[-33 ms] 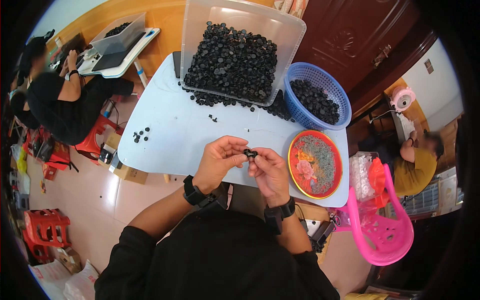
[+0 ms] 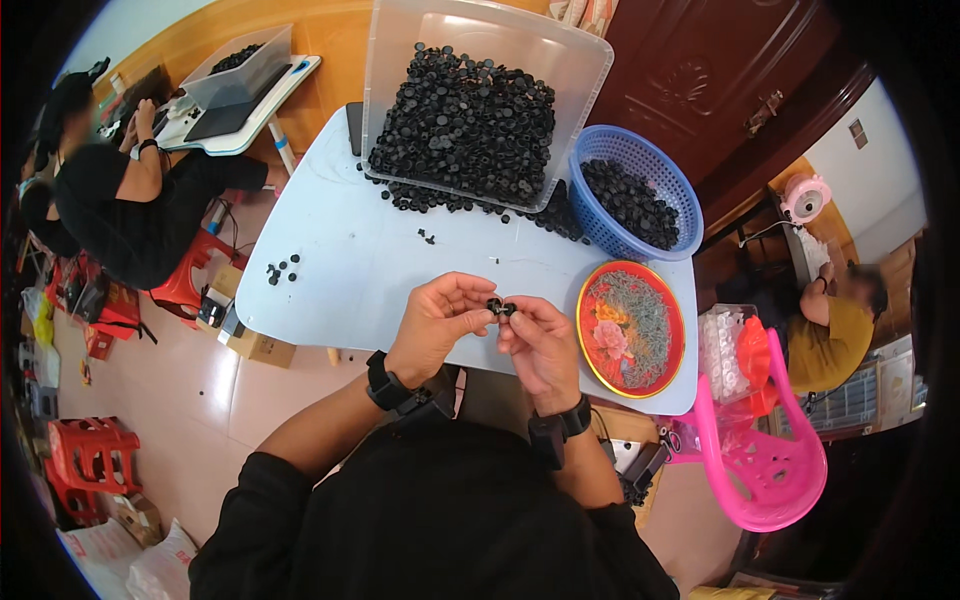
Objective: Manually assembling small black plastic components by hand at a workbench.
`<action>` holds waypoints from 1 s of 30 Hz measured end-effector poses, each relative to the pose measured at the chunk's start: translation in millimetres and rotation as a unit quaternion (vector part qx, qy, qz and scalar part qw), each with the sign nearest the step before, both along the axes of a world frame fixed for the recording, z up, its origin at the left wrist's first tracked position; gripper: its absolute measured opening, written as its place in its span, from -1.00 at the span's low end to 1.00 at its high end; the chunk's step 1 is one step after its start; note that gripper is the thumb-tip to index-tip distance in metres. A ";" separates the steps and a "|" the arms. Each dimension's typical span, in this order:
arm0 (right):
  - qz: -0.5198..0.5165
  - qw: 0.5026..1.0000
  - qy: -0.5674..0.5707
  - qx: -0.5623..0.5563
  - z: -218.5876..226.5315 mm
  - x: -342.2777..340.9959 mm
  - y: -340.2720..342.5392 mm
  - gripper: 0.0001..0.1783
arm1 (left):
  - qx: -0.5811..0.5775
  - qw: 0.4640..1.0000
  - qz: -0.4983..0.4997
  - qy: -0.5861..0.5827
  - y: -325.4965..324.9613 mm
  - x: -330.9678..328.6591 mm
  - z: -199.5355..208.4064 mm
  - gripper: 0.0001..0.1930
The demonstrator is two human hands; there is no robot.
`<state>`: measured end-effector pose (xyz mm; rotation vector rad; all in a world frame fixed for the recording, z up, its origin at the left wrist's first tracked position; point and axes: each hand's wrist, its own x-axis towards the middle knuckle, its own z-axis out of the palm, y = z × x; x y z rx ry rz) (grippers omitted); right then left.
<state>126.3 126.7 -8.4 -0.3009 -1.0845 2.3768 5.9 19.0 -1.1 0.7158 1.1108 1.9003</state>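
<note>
My left hand (image 2: 440,318) pinches a small round black plastic part (image 2: 492,305) between thumb and fingertips, above the table's near edge. My right hand (image 2: 540,345) grips a second black part (image 2: 509,308) the same way, right beside the first. A thin shiny bit shows between the two parts; its shape is too small to make out. Close to my right hand lies a round red tray (image 2: 583,340) with a flower print, holding many thin grey metal pins or screws (image 2: 645,325).
A clear bin (image 2: 585,75) of black caps (image 2: 470,125) stands at the table's back, with loose ones spilled before it. Right of it is a blue basket (image 2: 690,205) of black parts. Several pieces (image 2: 283,270) lie left. A pink chair (image 2: 760,470) stands right; two people work nearby.
The two black parts now sit slightly farther apart, and a shiny bit shows between them. My hands have otherwise hardly moved.
</note>
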 end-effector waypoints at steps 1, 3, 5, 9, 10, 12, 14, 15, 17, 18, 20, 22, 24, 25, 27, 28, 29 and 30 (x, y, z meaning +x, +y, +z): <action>-0.013 1.000 -0.011 0.013 1.9 0.6 -1.2 -0.80 | 0.000 1.000 -0.007 -0.019 -0.9 -0.4 -0.2 -0.75; -0.029 0.999 -0.014 0.032 4.4 2.0 -2.3 -0.80 | 0.007 1.000 -0.015 -0.013 -2.7 -2.2 -2.3 -0.75; -0.046 0.998 -0.017 0.050 7.2 3.1 -4.1 -0.80 | 0.013 1.000 -0.025 -0.008 -4.1 -3.3 -4.5 -0.76; -0.098 0.974 -0.023 0.205 15.8 3.0 -8.8 -0.77 | 0.048 0.995 -0.059 -0.059 -6.1 -3.7 -7.5 -0.76; -0.116 0.957 -0.026 0.263 18.7 3.3 -11.1 -0.77 | 0.064 0.993 -0.068 -0.075 -6.7 -3.6 -8.4 -0.76; -0.135 0.943 -0.037 0.303 24.0 4.1 -15.1 -0.78 | 0.077 0.990 -0.073 -0.089 -7.7 -3.7 -9.6 -0.77; -0.153 0.926 -0.047 0.342 29.8 4.7 -18.8 -0.78 | 0.090 0.988 -0.077 -0.102 -8.7 -4.2 -11.7 -0.77; -0.163 0.912 -0.054 0.373 33.5 5.2 -20.4 -0.78 | 0.096 0.986 -0.083 -0.107 -8.5 -4.5 -13.2 -0.77; -0.174 0.897 -0.061 0.402 34.6 5.2 -21.1 -0.77 | 0.102 0.984 -0.091 -0.111 -8.5 -4.3 -13.8 -0.77; -0.170 0.887 -0.054 0.426 33.7 4.8 -20.5 -0.77 | 0.104 0.984 -0.090 -0.117 -8.4 -4.0 -13.3 -0.77; -0.168 0.876 -0.049 0.449 32.6 4.8 -19.2 -0.76 | 0.105 0.983 -0.091 -0.123 -8.0 -3.6 -13.2 -0.77; -0.163 0.865 -0.053 0.472 31.9 5.2 -18.8 -0.75 | 0.110 0.982 -0.092 -0.122 -7.9 -3.5 -13.4 -0.77; -0.169 0.870 -0.062 0.460 32.3 4.0 -20.3 -0.76 | 0.109 0.982 -0.093 -0.119 -8.0 -3.0 -11.7 -0.77; -0.174 0.874 -0.070 0.449 32.7 3.7 -21.0 -0.77 | 0.109 0.983 -0.093 -0.117 -8.1 -2.7 -10.8 -0.77; -0.175 0.874 -0.074 0.447 32.8 4.4 -21.8 -0.77 | 0.111 0.983 -0.093 -0.111 -7.8 -2.4 -9.4 -0.77; -0.176 0.874 -0.079 0.445 33.0 4.5 -22.2 -0.77 | 0.113 0.984 -0.092 -0.104 -7.8 -2.4 -9.2 -0.77; -0.175 0.875 -0.078 0.445 33.6 4.6 -22.6 -0.77 | 0.112 0.984 -0.092 -0.104 -7.9 -2.7 -9.4 -0.77; -0.180 0.867 -0.084 0.457 34.5 4.8 -22.8 -0.77 | 0.109 0.985 -0.089 -0.097 -7.9 -2.8 -9.6 -0.77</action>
